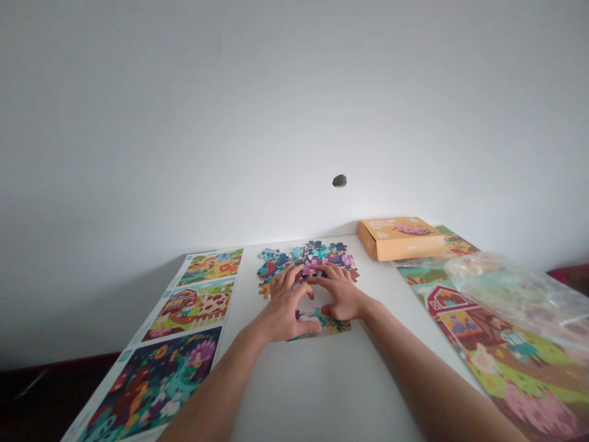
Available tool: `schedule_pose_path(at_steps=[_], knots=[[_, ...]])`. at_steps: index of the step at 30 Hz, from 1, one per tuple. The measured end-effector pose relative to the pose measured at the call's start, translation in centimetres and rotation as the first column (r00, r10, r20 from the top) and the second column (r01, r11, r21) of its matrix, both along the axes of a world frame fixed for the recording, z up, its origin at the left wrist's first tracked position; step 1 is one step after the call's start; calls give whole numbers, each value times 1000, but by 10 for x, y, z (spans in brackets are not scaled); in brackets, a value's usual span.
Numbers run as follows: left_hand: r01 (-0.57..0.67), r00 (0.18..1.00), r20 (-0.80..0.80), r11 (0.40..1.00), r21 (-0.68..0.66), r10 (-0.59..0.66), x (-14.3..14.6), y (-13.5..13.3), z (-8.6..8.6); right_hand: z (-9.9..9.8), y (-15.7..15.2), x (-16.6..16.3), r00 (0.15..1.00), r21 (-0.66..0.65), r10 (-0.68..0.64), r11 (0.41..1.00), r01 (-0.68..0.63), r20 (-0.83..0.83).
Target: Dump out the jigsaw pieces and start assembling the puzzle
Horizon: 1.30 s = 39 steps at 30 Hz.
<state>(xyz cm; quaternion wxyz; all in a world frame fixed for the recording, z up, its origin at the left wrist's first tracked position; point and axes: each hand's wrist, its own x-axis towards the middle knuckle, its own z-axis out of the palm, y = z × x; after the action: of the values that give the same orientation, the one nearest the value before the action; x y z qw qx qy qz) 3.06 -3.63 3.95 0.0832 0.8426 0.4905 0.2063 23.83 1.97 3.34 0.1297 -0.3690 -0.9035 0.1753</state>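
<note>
My left hand point(286, 309) reaches over the white table with its fingers spread, fingertips at the near edge of a heap of loose jigsaw pieces point(317, 250). Beside it, my right hand point(344, 294) also has its fingers apart, its fingertips at the same heap. A purple piece point(313, 265) lies just beyond both sets of fingertips. Under and between my hands is a joined strip of puzzle point(339, 325), partly covered by the left thumb and right palm. I see nothing gripped in either hand, though the fingers hide some pieces.
Three picture sheets, including a cow scene point(197, 307), line the table's left side. An orange puzzle box point(398, 239) stands at the back right against the wall. On the right lies a finished-looking farm picture point(497, 344), with a crumpled clear plastic bag point(510, 288) partly over it.
</note>
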Motion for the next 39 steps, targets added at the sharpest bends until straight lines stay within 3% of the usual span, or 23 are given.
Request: schedule_pose_path(at_steps=[17, 39], knots=[[-106, 994, 4, 990, -89, 107, -2, 2, -2, 0, 1, 0, 1000, -6, 3, 1000, -3, 6], [-48, 999, -7, 997, -57, 48, -2, -1, -2, 1, 0, 0, 1000, -20, 1, 1000, -1, 9]])
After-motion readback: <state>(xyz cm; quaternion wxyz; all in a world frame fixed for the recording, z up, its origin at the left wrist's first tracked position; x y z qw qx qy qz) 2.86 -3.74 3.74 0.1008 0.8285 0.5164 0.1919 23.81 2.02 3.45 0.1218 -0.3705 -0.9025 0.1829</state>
